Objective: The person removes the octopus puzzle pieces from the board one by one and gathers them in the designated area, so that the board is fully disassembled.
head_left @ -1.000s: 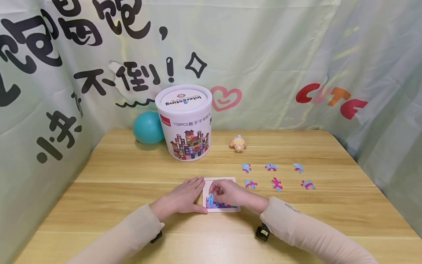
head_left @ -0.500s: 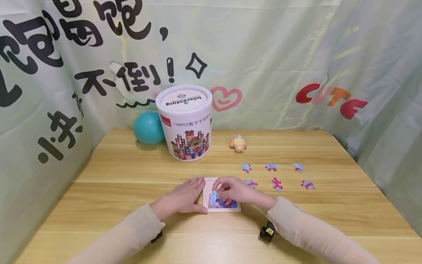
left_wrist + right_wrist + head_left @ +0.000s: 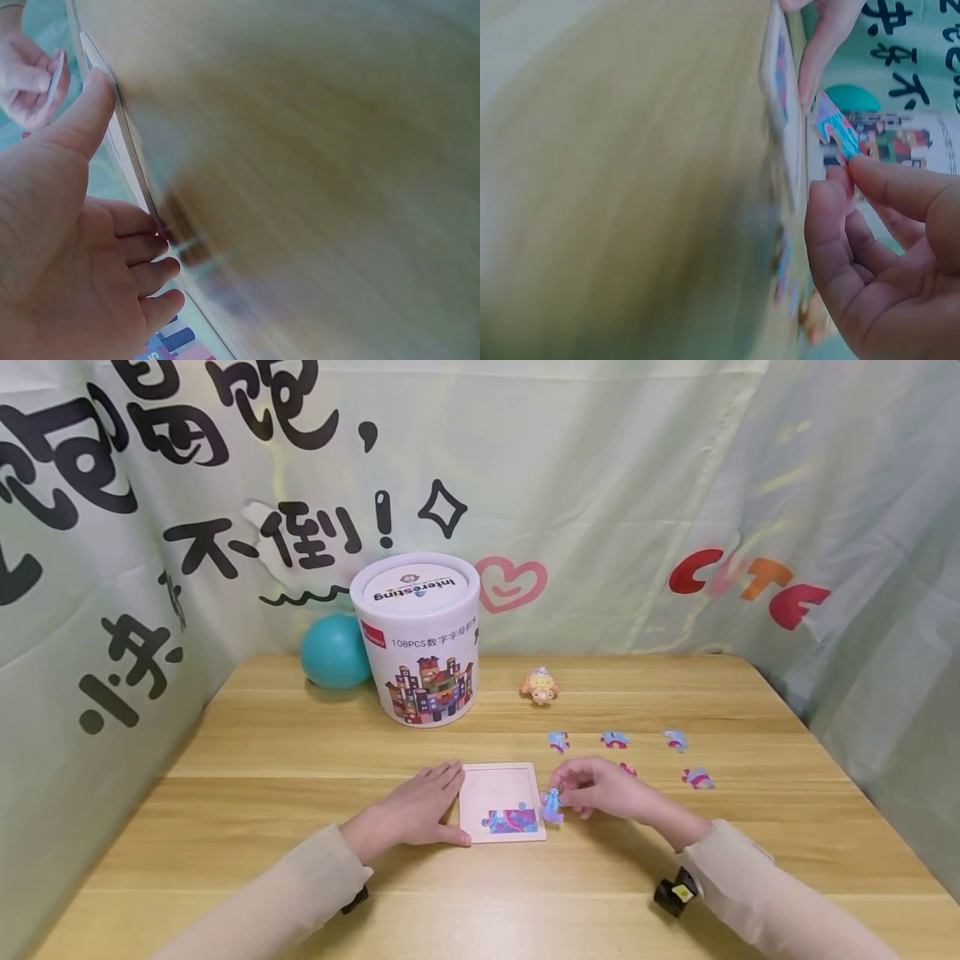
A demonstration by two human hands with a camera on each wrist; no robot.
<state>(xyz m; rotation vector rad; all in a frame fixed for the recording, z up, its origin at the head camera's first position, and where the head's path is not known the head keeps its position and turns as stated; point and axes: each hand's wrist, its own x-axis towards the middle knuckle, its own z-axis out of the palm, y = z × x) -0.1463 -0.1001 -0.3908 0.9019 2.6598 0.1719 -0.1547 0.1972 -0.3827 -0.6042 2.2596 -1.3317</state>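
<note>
A square pale puzzle tray [image 3: 487, 787] lies on the table, with joined blue and purple jigsaw pieces [image 3: 516, 822] in its lower right part. My left hand [image 3: 420, 806] rests flat along its left side; in the left wrist view the thumb [image 3: 96, 101] touches the tray's edge with fingers extended. Just past the tray's right edge, my right hand [image 3: 611, 792] pinches a blue and purple jigsaw piece [image 3: 552, 806] between thumb and fingertips. From the right wrist, that piece stands up on edge from the fingertips, above the table.
Several loose jigsaw pieces [image 3: 615, 740] lie in two rows to the right, the nearer row partly behind my right hand. Farther back stand a white bucket [image 3: 427, 652], a teal ball [image 3: 334, 652] and a small figurine [image 3: 540, 686]. A printed curtain [image 3: 600, 510] hangs behind.
My right hand has lifted a jigsaw piece out of the tray's lower left area and carried it right, beyond the tray's edge. The left hand has stayed in place.
</note>
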